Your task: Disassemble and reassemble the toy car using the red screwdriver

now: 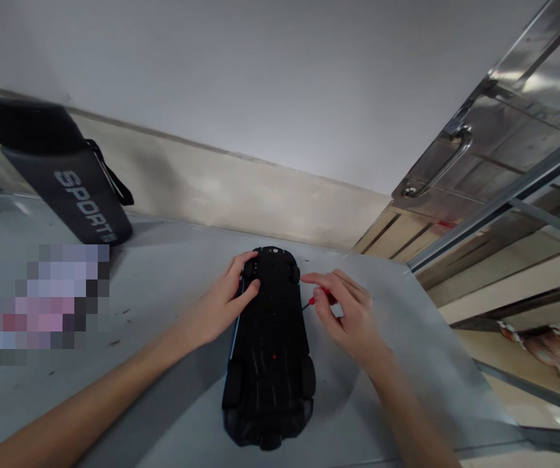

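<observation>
A toy car [272, 325] lies upside down on the grey table, its black underside and wheels facing up. My left hand [228, 296] grips its left edge near the far wheel, with the thumb over the underside. On the other side, my right hand [345, 309] holds a small screwdriver [319, 297] with a red handle between thumb and fingers. The thin shaft points left and down toward the car's right side; whether the tip touches the car I cannot tell. The index finger of that hand stretches toward the far right wheel.
A dark bottle [77, 188] marked SPORT with a strap stands at the back left by the wall. In front of it lies a blurred-out object [50, 299]. Small dark specks dot the table [162, 286]. A metal door handle [443, 166] and a metal shelf frame [504, 201] are at right.
</observation>
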Tool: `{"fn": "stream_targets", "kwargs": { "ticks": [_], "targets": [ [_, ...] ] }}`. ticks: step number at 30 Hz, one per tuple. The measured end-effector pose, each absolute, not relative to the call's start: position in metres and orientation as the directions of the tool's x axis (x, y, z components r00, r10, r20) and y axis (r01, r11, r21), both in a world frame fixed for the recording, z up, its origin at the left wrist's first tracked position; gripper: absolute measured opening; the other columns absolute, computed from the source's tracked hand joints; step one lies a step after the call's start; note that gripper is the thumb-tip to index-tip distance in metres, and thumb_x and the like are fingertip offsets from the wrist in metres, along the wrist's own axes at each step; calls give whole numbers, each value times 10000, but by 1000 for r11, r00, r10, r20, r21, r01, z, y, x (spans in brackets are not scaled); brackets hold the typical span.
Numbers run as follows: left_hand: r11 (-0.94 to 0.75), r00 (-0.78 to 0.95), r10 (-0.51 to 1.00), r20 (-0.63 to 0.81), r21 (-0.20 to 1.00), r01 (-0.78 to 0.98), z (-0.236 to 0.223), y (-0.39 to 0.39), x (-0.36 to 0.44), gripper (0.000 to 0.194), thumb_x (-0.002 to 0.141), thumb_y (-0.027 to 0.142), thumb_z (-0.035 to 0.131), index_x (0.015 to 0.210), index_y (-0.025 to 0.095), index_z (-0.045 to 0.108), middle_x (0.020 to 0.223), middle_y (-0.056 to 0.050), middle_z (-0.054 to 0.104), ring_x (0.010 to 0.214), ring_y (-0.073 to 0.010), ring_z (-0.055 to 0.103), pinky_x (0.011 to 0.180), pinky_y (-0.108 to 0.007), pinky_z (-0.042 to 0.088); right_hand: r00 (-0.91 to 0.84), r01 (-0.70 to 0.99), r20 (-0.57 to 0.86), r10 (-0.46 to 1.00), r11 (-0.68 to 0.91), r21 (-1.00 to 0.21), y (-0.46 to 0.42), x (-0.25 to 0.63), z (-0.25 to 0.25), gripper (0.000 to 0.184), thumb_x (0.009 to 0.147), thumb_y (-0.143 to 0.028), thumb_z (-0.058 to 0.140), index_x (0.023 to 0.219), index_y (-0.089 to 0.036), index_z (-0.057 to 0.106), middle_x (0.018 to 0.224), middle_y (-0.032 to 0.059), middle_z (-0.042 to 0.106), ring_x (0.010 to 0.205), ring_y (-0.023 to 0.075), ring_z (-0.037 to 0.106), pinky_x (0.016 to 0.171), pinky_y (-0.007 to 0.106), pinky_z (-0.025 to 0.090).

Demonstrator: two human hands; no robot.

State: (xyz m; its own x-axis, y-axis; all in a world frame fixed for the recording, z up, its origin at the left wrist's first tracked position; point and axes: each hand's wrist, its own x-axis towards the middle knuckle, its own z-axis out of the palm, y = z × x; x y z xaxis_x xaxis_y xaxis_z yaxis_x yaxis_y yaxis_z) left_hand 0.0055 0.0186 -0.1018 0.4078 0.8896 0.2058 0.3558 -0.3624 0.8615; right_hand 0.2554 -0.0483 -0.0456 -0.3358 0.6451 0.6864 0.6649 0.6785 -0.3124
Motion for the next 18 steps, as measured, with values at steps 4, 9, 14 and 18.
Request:
{"fn": "stream_targets", "kwargs": {
  "ticks": [4, 9, 14, 18],
  "targets": [
    [-358, 412, 890, 196, 860, 365, -101, 18, 5, 554, 1084, 538, 454, 1581, 310, 371, 1608, -99, 517, 1399, -315, 576, 1227, -541, 419, -350, 630, 682, 642, 700, -336, -49, 255, -45, 270, 1060, -123, 536, 1250, -242, 688, 916, 19, 755, 771, 180, 621, 752, 346, 516],
    [-368, 418, 886, 201, 854, 369, -102, 18, 4, 554, 1089, 544, 449, 1585, 313, 360, 1601, -92, 519, 1397, -315, 573, 1231, -541, 408, -368, 628, 662, 653, 699, -341, -49, 256, -39, 352, 1072, -116, 456, 1324, -232, 673, 852, 23, 698, 766, 196, 576, 733, 365, 497],
    [-352, 417, 890, 186, 860, 369, -102, 19, 4, 554, 1090, 550, 447, 1586, 320, 357, 1611, -89, 506, 1386, -314, 580, 1211, -541, 434, -339, 655, 683, 647, 683, -322, -49, 257, -41, 232, 1083, -137, 521, 1189, -240, 699, 895, 20, 754, 707, 165, 563, 674, 332, 491],
    [-371, 420, 884, 205, 854, 364, -104, 20, 4, 551, 1087, 538, 453, 1587, 325, 361, 1607, -88, 513, 1413, -321, 559, 1232, -548, 409, -355, 654, 662, 661, 681, -329, -50, 256, -39, 300, 1087, -151, 443, 1264, -218, 675, 867, 36, 728, 752, 192, 597, 719, 370, 516]
  ]
}}
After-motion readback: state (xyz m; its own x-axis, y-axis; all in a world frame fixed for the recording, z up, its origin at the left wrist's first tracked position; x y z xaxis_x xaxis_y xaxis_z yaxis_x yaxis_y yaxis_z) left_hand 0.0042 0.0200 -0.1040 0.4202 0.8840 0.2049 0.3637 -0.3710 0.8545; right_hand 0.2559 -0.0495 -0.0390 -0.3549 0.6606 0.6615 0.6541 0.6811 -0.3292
